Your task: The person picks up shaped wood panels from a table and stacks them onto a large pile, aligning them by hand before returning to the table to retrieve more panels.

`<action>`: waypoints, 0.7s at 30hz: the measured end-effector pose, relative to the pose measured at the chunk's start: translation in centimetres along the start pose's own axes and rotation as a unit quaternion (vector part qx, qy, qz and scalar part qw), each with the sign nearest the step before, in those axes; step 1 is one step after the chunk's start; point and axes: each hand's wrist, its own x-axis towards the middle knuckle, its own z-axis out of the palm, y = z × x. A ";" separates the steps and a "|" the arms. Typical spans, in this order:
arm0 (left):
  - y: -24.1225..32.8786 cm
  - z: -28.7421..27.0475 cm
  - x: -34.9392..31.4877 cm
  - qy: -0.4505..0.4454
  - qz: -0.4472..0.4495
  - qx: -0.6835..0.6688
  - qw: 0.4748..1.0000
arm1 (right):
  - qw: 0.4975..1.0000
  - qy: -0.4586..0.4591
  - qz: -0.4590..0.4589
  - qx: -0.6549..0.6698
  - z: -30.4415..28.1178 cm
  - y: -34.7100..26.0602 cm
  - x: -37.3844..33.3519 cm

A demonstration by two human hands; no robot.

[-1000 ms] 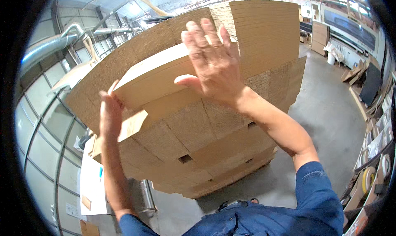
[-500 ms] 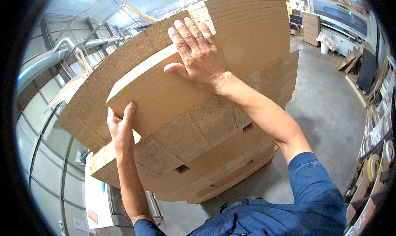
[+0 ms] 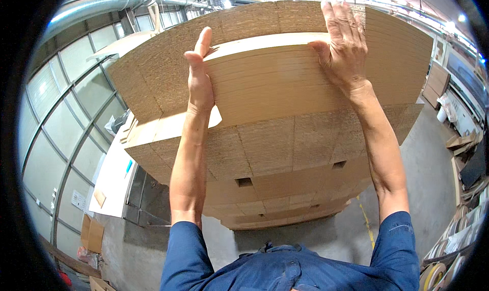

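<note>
A stack of thin, light wood-coloured boards (image 3: 272, 85) lies on a tall pile of particleboard panels (image 3: 267, 146), its layered long side facing me. My left hand (image 3: 200, 82) is held upright against the left end of this stack, its thumb and fingers apart. Over the stack's upper front edge, toward the right, my right hand (image 3: 347, 49) lies with fingers stretched and the thumb out to the left. Neither hand is wrapped round anything. Further particleboard (image 3: 168, 62) stands behind the stack, and another layered stack (image 3: 400, 62) adjoins it on the right.
Square dark gaps (image 3: 243, 182) show low in the pile. To the left stands a white table (image 3: 109, 189), with a cardboard box (image 3: 92, 233) below it. Rolls of edging tape (image 3: 433, 275) sit at the lower right. A silver duct (image 3: 86, 16) runs along the upper left.
My view has turned rightward. My left hand has let go of the stack's lower left corner and now stands open at its end; my right hand has shifted right along the stack.
</note>
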 end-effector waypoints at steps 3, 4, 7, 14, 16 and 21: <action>0.0 0.4 0.3 0.029 0.014 -0.035 0.999 | 1.000 -0.018 0.004 0.024 0.5 0.3 -0.4; 0.0 0.5 0.1 0.027 0.011 -0.045 0.999 | 0.999 -0.014 0.001 0.037 0.6 0.7 -0.5; 0.2 0.3 0.1 0.036 0.010 -0.049 0.998 | 1.000 -0.007 -0.011 0.024 0.4 0.9 -0.5; 0.1 -0.2 -0.3 0.041 0.016 -0.029 0.999 | 1.000 -0.014 -0.025 0.011 0.0 0.5 -0.5; -0.1 1.1 -1.1 0.016 0.013 0.046 0.999 | 0.998 -0.038 -0.034 -0.028 -0.9 0.6 -1.0; 0.3 0.0 -1.3 0.082 0.054 0.129 0.987 | 0.999 0.007 -0.011 0.035 -2.4 0.1 -0.2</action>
